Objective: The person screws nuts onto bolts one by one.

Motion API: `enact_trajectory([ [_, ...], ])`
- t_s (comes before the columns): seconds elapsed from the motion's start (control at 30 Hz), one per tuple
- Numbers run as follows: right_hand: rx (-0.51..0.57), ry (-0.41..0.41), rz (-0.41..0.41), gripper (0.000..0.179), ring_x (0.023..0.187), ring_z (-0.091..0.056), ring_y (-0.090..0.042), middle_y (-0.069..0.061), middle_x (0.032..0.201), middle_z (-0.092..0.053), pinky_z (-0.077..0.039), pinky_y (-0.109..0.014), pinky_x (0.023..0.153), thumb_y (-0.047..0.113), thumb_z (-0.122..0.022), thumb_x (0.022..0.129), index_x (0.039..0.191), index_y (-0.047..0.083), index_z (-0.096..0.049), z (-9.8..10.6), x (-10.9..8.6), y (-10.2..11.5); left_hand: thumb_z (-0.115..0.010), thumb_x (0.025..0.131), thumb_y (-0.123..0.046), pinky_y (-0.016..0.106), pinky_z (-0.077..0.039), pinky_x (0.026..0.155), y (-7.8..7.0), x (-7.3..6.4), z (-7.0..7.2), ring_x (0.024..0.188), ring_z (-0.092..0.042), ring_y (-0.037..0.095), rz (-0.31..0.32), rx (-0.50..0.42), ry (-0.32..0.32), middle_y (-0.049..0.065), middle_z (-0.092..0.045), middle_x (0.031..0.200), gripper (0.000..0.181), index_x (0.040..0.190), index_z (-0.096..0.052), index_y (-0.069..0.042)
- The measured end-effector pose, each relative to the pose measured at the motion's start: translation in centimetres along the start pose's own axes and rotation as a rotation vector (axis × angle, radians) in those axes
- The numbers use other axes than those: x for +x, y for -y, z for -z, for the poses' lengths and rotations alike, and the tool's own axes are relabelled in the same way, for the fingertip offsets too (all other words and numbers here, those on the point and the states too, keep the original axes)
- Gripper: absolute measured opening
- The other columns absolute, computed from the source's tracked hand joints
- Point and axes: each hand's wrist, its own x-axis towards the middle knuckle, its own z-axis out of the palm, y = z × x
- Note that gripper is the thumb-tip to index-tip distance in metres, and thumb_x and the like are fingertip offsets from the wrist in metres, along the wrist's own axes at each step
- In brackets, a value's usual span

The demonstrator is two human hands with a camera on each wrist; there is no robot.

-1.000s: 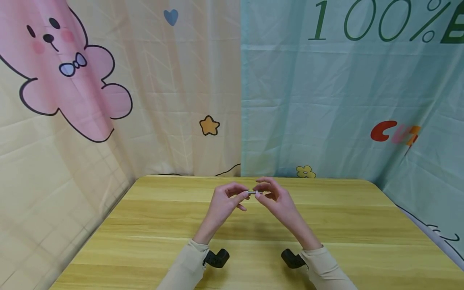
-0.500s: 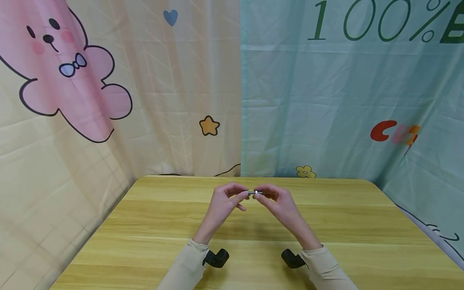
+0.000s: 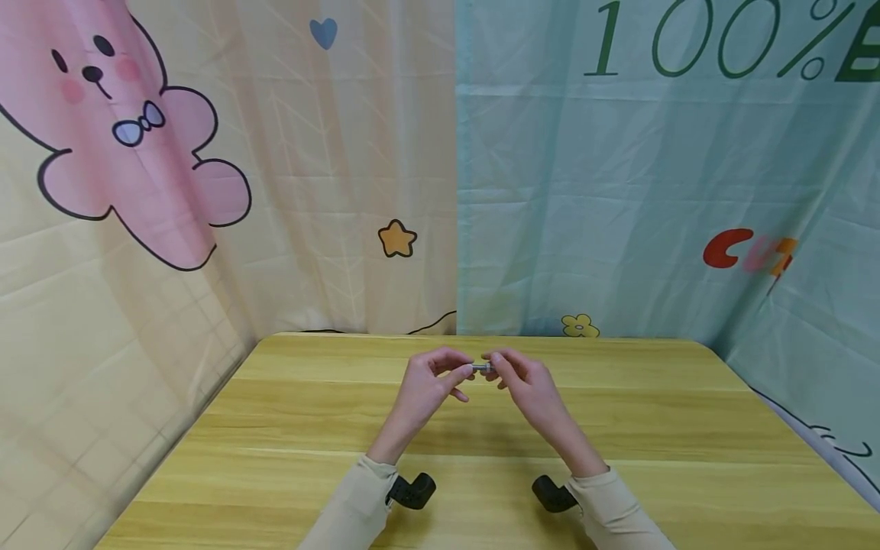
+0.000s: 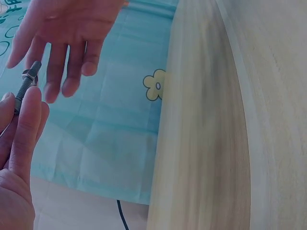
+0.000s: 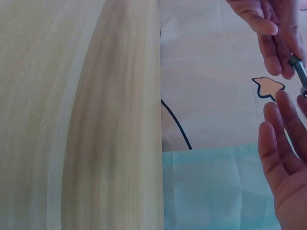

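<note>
Above the wood-grain table (image 3: 481,489), mid-frame, the left hand (image 3: 429,378) pinches a bolt (image 4: 23,88) lying crosswise, nut (image 4: 29,75) nearest the relaxed, ungripping right hand (image 3: 528,384).

Metal bolt (image 4: 24,88), nut (image 4: 29,74) around thread

the bolt (image 4: 23,88) looks metal, the tabletop (image 3: 275,412) smooth wood, the curtain (image 3: 584,168) creased cloth.

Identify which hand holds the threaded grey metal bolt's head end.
The left hand pinches the bolt by its head; the right hand is at the other end, by the grey metal nut.
</note>
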Motion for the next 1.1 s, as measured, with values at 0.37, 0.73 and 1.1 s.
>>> enact_trajectory([
  [0.37,0.059,0.050,0.152,0.020,0.102,-0.064,-0.025,-0.011,0.106,-0.067,-0.056,-0.032,0.086,0.010,-0.071,0.092,0.111,0.008,-0.065,0.5,0.6,-2.0,-0.064,0.094,0.001,0.039,-0.062,0.063,0.2,0.2,0.2,0.092,-0.065,0.042,-0.004,-0.022,-0.012,0.033,-0.064,0.100,0.016,0.104,-0.067,0.012],
  [0.73,0.018,0.030,0.062,0.018,0.083,-0.067,-0.023,-0.007,0.089,-0.070,-0.059,-0.031,0.077,0.025,-0.067,0.096,0.101,0.008,-0.069,0.2,0.4,-1.9,-0.065,0.094,-0.001,0.045,-0.062,0.064,0.3,0.0,0.1,0.094,-0.063,0.045,-0.008,-0.019,0.003,0.033,-0.064,0.100,0.014,0.103,-0.068,0.010],
  [1.1,0.006,0.054,0.004,0.025,0.094,-0.061,-0.030,-0.013,0.102,-0.067,-0.057,-0.042,0.080,0.017,-0.051,0.105,0.117,0.000,-0.064,0.0,0.2,0.1,-0.065,0.094,0.000,0.043,-0.062,0.062,0.3,0.2,0.0,0.092,-0.065,0.043,-0.013,0.000,-0.017,0.027,-0.067,0.096,0.014,0.102,-0.068,0.010],
])
